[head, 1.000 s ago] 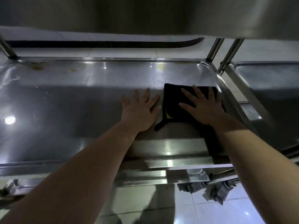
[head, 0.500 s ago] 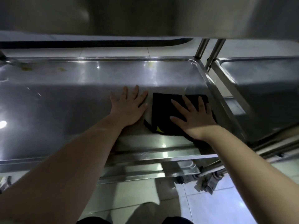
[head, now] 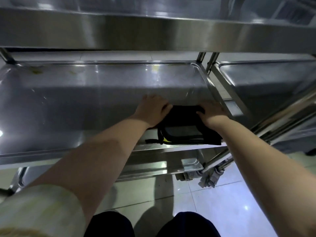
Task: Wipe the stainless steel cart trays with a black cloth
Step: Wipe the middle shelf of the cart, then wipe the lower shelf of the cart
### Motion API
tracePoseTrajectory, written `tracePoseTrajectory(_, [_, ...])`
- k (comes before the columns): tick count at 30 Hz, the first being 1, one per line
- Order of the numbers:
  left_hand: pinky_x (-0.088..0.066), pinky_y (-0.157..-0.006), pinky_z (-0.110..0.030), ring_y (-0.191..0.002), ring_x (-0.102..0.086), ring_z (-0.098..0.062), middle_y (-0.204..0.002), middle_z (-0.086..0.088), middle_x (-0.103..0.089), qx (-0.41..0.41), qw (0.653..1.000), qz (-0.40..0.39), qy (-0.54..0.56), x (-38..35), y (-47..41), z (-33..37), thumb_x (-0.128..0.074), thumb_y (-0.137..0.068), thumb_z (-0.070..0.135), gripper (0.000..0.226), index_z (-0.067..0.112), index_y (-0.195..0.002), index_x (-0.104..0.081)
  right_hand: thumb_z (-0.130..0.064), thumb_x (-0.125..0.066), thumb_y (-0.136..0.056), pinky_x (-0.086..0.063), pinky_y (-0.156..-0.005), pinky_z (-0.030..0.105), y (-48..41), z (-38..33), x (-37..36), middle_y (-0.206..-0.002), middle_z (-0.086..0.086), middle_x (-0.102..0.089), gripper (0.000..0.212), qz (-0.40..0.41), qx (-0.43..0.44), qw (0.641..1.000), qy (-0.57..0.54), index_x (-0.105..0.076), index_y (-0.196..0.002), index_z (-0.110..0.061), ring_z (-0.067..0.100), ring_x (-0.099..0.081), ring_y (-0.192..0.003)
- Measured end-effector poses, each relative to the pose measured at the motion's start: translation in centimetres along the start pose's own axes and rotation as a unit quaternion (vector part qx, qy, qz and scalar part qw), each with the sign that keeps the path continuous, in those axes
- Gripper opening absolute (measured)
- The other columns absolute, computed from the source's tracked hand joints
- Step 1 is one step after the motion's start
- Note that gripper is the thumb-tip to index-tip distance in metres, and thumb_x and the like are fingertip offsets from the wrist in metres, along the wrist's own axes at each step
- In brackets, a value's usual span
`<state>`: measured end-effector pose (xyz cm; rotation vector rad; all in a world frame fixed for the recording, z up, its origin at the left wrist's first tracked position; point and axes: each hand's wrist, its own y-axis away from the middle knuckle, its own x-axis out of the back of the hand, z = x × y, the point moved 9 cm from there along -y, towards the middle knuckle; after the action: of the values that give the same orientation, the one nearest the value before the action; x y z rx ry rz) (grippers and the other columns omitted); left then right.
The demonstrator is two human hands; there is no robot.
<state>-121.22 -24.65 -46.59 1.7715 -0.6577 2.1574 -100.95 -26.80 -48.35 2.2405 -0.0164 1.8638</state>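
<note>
Head view: the black cloth lies folded on the near right part of the middle tray of the stainless steel cart. It lies between the two hands and stretches from them back toward the person, up to the tray's near rim. It is a dark, matte fabric with stitched, corded edges and a loose strap end at its near left corner. A small yellow tag shows at that corner; anything printed on it is too small to read.

The right hand grips the cloth's far right edge, thumb on top and fingers curled over the fold. The left hand sits at the far left corner with its thumb touching the fabric. Its fingers bend out of sight, so I cannot tell whether it grasps the cloth or only presses beside it.

Far to the left of the left hand, yellowish stains mark the tray's back corner. Above both hands runs the upper shelf. To the right of the right hand stands a second cart. Below it, casters rest on the pale tiled floor. A light sleeve covers the left upper arm.
</note>
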Motion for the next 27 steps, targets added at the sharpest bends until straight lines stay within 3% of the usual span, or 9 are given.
tracePoseTrajectory(3, [-0.035,-0.098,-0.044,-0.118,-0.050,-0.032,-0.121,-0.007,-0.060,0.027,0.999,-0.033,0.021,-1.0,0.4,2.1,-0.048,-0.097,0.051,0.043,0.015,-0.118,-0.059,-0.019,-0.060,-0.092,-0.045,-0.093,0.042,2.1,-1.2,1.9,-0.119,0.017,-0.061,0.025,0.080,0.035,0.996,-0.023,-0.061,-0.115,-0.013,0.035,-0.056,-0.111])
tracePoseTrajectory(7, [-0.041,-0.095,-0.038,-0.118,-0.051,-0.031,-0.123,-0.011,-0.059,0.081,0.985,0.029,0.147,2.0,1.7,1.6,-0.059,-0.096,0.024,0.028,0.013,-0.122,-0.061,-0.008,-0.059,-0.090,-0.043,-0.073,0.036,6.9,-1.4,4.5,-0.108,0.021,-0.062,0.020,0.203,0.064,0.970,-0.122,-0.061,-0.109,-0.004,0.039,-0.057,-0.098])
tracePoseTrajectory(9, [-0.041,-0.095,-0.040,-0.114,-0.053,-0.031,-0.120,-0.011,-0.060,0.052,0.986,0.052,0.152,4.9,3.2,2.6,-0.056,-0.097,0.021,0.027,0.012,-0.120,-0.064,-0.003,-0.060,-0.089,-0.041,-0.077,0.029,10.4,-0.8,6.2,-0.101,0.014,-0.060,0.017,0.272,0.081,0.937,-0.203,-0.061,-0.106,-0.002,0.033,-0.056,-0.097])
tracePoseTrajectory(12, [-0.043,-0.089,-0.040,-0.105,-0.055,-0.030,-0.111,-0.008,-0.061,-0.016,0.974,0.129,0.183,10.1,7.4,5.0,-0.058,-0.095,0.020,0.020,0.013,-0.112,-0.067,0.008,-0.057,-0.084,-0.034,-0.083,0.008,15.8,-0.9,8.9,-0.099,-0.001,-0.049,0.021,0.348,0.146,0.890,-0.257,-0.059,-0.101,-0.005,0.008,-0.047,-0.094])
tracePoseTrajectory(15, [-0.044,-0.084,-0.043,-0.093,-0.060,-0.027,-0.101,-0.006,-0.063,-0.084,0.955,0.210,0.190,13.9,12.5,7.0,-0.064,-0.090,0.012,0.017,0.012,-0.106,-0.070,0.003,-0.054,-0.085,-0.037,-0.084,0.014,20.2,-0.9,10.3,-0.097,-0.014,-0.046,0.023,0.381,0.193,0.859,-0.281,-0.056,-0.101,-0.014,0.004,-0.047,-0.093])
tracePoseTrajectory(18, [-0.037,-0.088,-0.036,-0.094,-0.056,-0.020,-0.101,-0.004,-0.063,-0.111,0.944,0.252,0.184,13.2,17.0,7.8,-0.062,-0.089,0.013,0.017,0.013,-0.105,-0.069,-0.001,-0.053,-0.088,-0.041,-0.080,0.024,22.8,-0.7,9.0,-0.104,-0.023,-0.047,0.022,0.357,0.226,0.851,-0.312,-0.055,-0.103,-0.017,0.010,-0.051,-0.093])
tracePoseTrajectory(21, [-0.039,-0.089,-0.033,-0.098,-0.055,-0.017,-0.106,0.000,-0.059,-0.116,0.945,0.213,0.219,8.5,20.1,7.9,-0.055,-0.095,0.015,0.018,0.011,-0.106,-0.068,-0.003,-0.054,-0.088,-0.041,-0.079,0.028,23.8,-0.1,4.1,-0.105,-0.020,-0.050,0.024,0.281,0.235,0.870,-0.329,-0.055,-0.103,-0.022,0.015,-0.052,-0.094])
tracePoseTrajectory(24, [-0.043,-0.089,-0.028,-0.101,-0.054,-0.014,-0.109,0.004,-0.055,-0.084,0.951,0.119,0.274,1.2,22.2,7.4,-0.053,-0.094,0.017,0.019,0.010,-0.105,-0.068,-0.009,-0.055,-0.091,-0.043,-0.076,0.030,23.7,1.4,-3.3,-0.102,-0.018,-0.052,0.021,0.183,0.217,0.891,-0.355,-0.055,-0.100,-0.028,0.018,-0.054,-0.093])
tracePoseTrajectory(27, [-0.039,-0.087,-0.014,-0.098,-0.050,0.000,-0.104,0.013,-0.057,-0.008,0.951,-0.037,0.306,-7.8,23.4,6.2,-0.052,-0.093,0.022,0.017,0.022,-0.106,-0.063,-0.008,-0.057,-0.091,-0.045,-0.078,0.031,23.0,2.9,-11.6,-0.098,-0.007,-0.055,0.015,0.089,0.194,0.906,-0.365,-0.057,-0.096,-0.022,0.021,-0.056,-0.093])
